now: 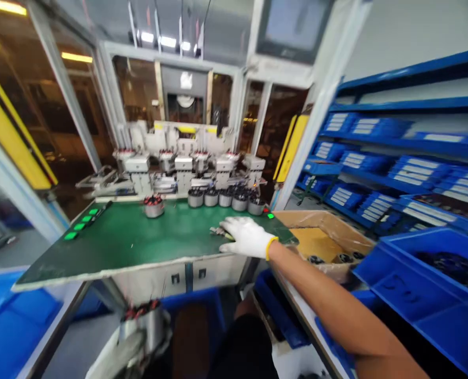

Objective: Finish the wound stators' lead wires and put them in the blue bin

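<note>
My left hand (pixel 123 347), in a white glove, is low at the left, below the bench edge. Its fingers are wrapped round a motor stator (pixel 153 326), a silvery cylinder with red and black parts on top. Over the right part of the green bench top (pixel 171 239) reaches my gloved right hand (pixel 245 237), thumb and fingers apart. Just at its fingertips lies a small greyish metal object (pixel 217 231), too blurred to name. Another stator (pixel 154 207) stands alone at the back of the mat. Several more stators (pixel 225 198) form a row behind my right hand.
A white machine (pixel 184 168) with several stations runs along the bench's back. Right of the bench sit an open cardboard box (pixel 321 237) and a blue bin (pixel 419 284) with dark parts. Blue shelves (pixel 407 142) stand beyond. Yellow light guards (pixel 291 150) flank the machine.
</note>
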A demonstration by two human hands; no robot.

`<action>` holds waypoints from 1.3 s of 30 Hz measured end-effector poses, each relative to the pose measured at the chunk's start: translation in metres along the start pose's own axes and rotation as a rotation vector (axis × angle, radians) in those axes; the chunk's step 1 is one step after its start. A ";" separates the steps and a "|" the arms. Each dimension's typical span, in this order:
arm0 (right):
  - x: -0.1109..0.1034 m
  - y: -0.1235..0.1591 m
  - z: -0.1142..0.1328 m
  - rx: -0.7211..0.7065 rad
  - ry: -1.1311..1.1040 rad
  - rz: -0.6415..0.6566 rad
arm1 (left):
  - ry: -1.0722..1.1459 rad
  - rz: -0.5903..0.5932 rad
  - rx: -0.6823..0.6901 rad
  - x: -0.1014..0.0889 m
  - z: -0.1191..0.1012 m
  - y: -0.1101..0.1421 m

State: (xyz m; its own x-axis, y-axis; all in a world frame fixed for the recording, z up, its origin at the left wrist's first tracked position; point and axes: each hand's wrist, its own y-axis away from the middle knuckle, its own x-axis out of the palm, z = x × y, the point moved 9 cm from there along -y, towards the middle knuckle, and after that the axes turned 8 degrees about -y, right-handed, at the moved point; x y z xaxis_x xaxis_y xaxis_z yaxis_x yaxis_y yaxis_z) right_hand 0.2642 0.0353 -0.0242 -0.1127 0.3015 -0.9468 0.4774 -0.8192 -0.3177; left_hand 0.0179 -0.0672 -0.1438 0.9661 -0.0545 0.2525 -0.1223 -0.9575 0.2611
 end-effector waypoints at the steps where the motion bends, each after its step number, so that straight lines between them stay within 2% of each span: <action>1: 0.000 0.007 -0.003 0.004 -0.008 0.024 | 0.053 0.010 -0.029 -0.003 0.008 0.001; 3: 0.006 0.015 -0.015 0.034 0.001 0.059 | 0.156 0.085 -0.050 0.000 0.017 0.002; 6: 0.021 0.025 -0.032 0.065 0.071 0.091 | 0.227 0.223 -0.044 0.017 0.015 0.000; 11: 0.026 0.048 -0.042 0.144 0.246 0.148 | 0.189 0.308 -0.025 0.036 0.004 -0.002; 13: 0.019 0.055 -0.029 0.150 0.221 0.199 | 0.137 0.354 0.024 0.042 -0.002 -0.002; 15: 0.008 0.058 -0.001 0.086 0.133 0.241 | 0.102 0.379 0.050 0.045 -0.005 -0.003; 19: -0.013 0.056 0.070 -0.100 -0.057 0.366 | 0.134 0.337 -0.030 0.041 0.008 -0.004; 22: -0.017 0.048 0.100 -0.153 -0.165 0.478 | 0.148 0.327 -0.084 0.038 0.021 -0.001; 28: -0.005 0.039 0.110 -0.148 -0.316 0.599 | 0.072 0.254 -0.098 0.022 0.031 0.000; 39: 0.006 0.042 0.121 -0.140 -0.387 0.668 | -0.039 0.215 -0.233 0.024 0.031 0.006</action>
State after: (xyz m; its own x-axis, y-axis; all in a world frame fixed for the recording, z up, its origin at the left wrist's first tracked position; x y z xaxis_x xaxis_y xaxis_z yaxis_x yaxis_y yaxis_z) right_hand 0.1780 -0.0559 -0.0495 -0.0466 -0.4462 -0.8937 0.6533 -0.6904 0.3106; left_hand 0.0476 -0.0826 -0.1653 0.9200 -0.2636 0.2901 -0.3689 -0.8325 0.4133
